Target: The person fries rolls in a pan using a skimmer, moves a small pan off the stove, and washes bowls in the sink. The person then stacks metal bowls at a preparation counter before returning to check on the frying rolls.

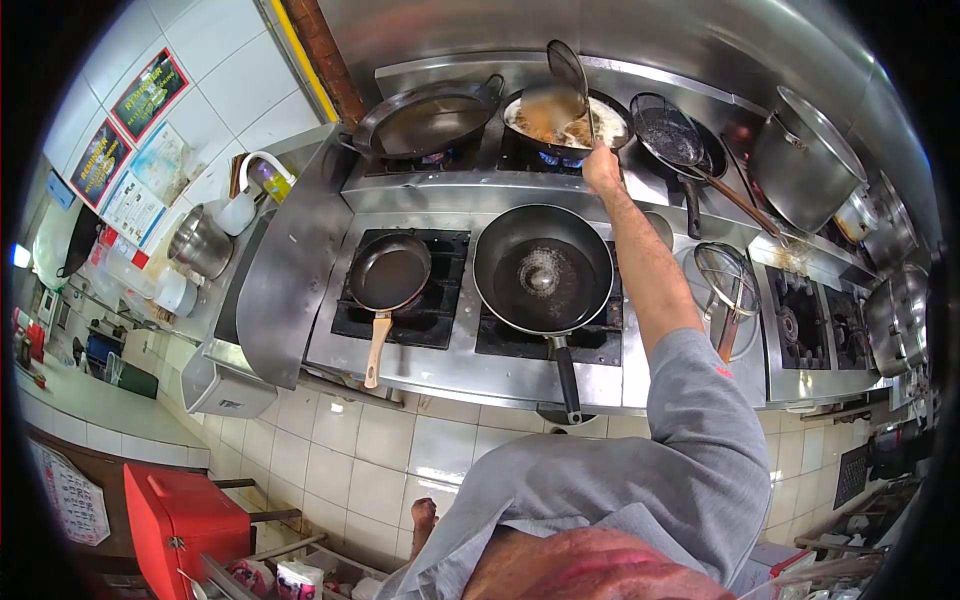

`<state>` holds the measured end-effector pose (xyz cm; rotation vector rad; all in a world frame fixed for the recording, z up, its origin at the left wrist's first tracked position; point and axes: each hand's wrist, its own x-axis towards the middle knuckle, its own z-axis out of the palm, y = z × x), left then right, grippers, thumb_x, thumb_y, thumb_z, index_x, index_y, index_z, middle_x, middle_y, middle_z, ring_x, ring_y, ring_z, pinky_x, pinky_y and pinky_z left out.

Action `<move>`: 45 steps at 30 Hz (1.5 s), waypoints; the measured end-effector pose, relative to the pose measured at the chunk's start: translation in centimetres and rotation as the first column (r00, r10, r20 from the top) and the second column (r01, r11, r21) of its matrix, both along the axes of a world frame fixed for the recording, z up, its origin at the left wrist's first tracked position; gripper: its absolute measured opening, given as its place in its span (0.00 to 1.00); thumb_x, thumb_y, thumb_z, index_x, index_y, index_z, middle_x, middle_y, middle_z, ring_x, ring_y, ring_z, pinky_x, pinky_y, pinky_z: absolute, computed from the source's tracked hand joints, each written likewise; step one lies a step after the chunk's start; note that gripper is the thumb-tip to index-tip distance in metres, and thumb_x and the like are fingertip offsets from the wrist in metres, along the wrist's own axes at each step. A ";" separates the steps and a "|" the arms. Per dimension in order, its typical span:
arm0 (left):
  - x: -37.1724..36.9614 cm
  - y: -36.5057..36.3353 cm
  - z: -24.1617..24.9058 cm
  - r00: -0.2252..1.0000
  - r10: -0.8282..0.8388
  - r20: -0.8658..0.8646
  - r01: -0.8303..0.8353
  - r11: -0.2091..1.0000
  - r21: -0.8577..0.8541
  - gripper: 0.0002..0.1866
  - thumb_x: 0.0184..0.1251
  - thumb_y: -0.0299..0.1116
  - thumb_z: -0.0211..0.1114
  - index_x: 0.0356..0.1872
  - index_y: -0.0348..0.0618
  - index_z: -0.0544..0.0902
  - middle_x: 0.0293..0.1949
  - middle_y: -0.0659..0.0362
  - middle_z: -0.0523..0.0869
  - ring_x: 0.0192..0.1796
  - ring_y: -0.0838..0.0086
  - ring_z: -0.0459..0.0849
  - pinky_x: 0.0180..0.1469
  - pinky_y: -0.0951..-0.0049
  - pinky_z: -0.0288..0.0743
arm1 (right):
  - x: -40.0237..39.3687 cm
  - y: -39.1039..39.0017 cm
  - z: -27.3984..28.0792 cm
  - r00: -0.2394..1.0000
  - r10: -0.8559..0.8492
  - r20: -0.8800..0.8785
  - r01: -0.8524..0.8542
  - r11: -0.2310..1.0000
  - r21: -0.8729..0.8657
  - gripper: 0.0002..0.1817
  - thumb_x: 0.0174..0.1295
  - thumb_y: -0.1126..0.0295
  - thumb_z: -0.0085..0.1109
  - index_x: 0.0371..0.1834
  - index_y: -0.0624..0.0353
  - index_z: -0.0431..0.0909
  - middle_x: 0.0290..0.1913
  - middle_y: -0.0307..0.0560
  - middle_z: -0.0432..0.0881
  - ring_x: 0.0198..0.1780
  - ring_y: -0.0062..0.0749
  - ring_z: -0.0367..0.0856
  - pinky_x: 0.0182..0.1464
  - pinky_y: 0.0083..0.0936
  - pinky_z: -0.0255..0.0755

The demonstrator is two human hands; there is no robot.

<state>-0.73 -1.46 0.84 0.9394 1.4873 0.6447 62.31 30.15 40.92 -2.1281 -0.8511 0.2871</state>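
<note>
My right hand [602, 170] is stretched out over the back burners, closed round the handle of a ladle or strainer. The handle reaches into a wok [617, 140] of bubbling, foaming oil with brownish food [545, 117] in it, partly blurred. Blue flame shows under this wok. A round mesh skimmer [567, 66] leans up at the wok's back rim. Down by my side, away from the stove, hangs my left hand [425, 512], its fingers curled; whether they hold anything is too small to tell.
Another wok [428, 122] stands at the back left. In front are a small pan [390, 274] and a large pan [543, 270], handles towards me. To the right are a strainer [670, 130] on a pan, a tall pot [806, 165] and a mesh strainer [727, 280].
</note>
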 end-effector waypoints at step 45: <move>-0.4 4.9 -1.6 0.993 -0.063 -0.103 0.056 0.995 -0.078 0.13 0.43 0.26 0.49 0.33 0.37 0.75 0.15 0.63 0.70 0.13 0.79 0.64 0.10 0.80 0.54 | -7.0 -1.2 1.3 0.984 0.049 -0.169 -0.053 0.998 -0.017 0.16 0.51 0.74 0.41 0.44 0.68 0.62 0.36 0.59 0.74 0.30 0.42 0.78 0.17 0.28 0.74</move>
